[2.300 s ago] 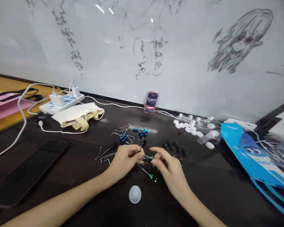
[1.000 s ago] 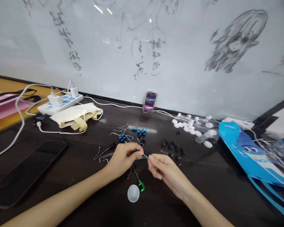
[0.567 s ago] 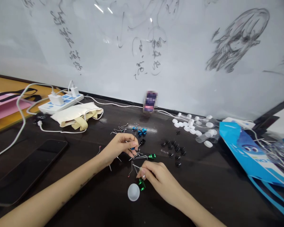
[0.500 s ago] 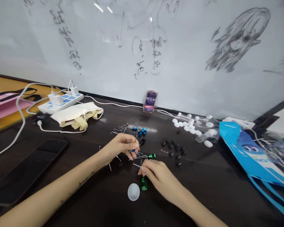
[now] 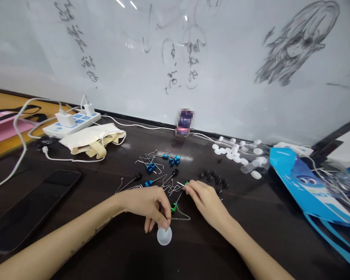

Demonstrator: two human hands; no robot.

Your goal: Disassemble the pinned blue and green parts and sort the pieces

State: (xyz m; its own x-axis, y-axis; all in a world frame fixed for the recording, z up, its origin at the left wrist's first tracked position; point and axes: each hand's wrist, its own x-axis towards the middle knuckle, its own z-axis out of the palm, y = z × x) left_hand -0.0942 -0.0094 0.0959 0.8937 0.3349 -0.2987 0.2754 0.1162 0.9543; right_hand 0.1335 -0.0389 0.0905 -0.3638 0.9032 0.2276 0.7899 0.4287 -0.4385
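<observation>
- Head view, what has changed: the left hand (image 5: 147, 204), which had a blue piece (image 5: 148, 183) at its fingertips half a second ago, has come down nearer the person; that piece now lies on the desk (image 5: 251, 210) behind it.
- The green piece (image 5: 174, 208), just beside the white cup (image 5: 164, 238) then, is now farther from it, close against the left fingers.
- The left hand's thumb and fingers are drawn together at the cup's rim; I cannot tell whether they grip the green piece's wire.
- The right hand (image 5: 206, 197) pinches a thin metal rod (image 5: 180, 183), its end poking out leftward.
- Edges: the whiteboard (image 5: 230, 85) bounds the desk at the back; dark surface stretches from the right hand to the blue bag (image 5: 286, 167).
- The green piece looks shiny and tilted; one thin wire runs up toward the right fingertips, another bends back sharply leftward.
</observation>
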